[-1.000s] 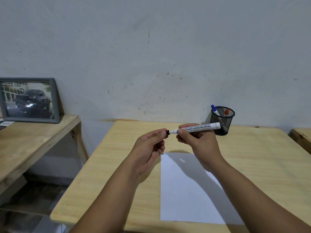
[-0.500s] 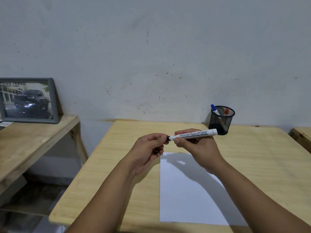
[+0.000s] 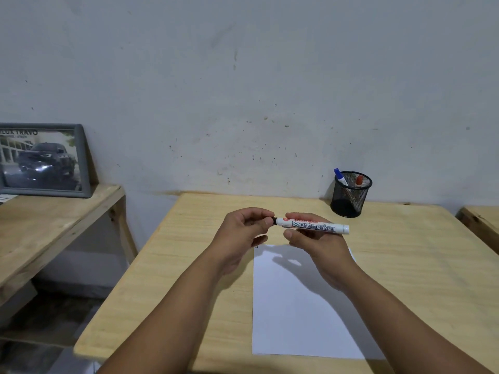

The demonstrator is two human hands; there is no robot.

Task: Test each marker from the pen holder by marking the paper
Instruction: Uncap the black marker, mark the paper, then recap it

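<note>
Head view, looking forward and down over a light wooden table [image 3: 205,265]. A white board marker [image 3: 313,226], lettered "Boardmarker" on its barrel, is held in the air between both hands, above the far edge of a white sheet of paper [image 3: 299,314] and not touching it. The right hand [image 3: 316,244] lies under and behind the barrel, thumb below and fingers curled over the top, pinching it near the middle. The left hand [image 3: 243,233] is closed at the marker's left end, its thumb and fingertips pinched on the black cap [image 3: 275,220], of which only a small part shows. The marker's long axis runs nearly level, left to right across the view, the capped end pointing toward the left hand and the blunt white tail pointing right, slightly lower.

Count: one marker in hand; two more markers stand in a black mesh pen holder [image 3: 349,195] at the far right of the table, a blue-capped marker [image 3: 340,177] leaning on the left rim and a red-capped marker [image 3: 358,181] on the right. One sheet of paper lies flat on the table, with a small dark mark [image 3: 256,246] near its far left corner. A framed car picture [image 3: 43,160] leans against the wall on a lower wooden bench [image 3: 48,228] to the left, well apart from the hands.
</note>
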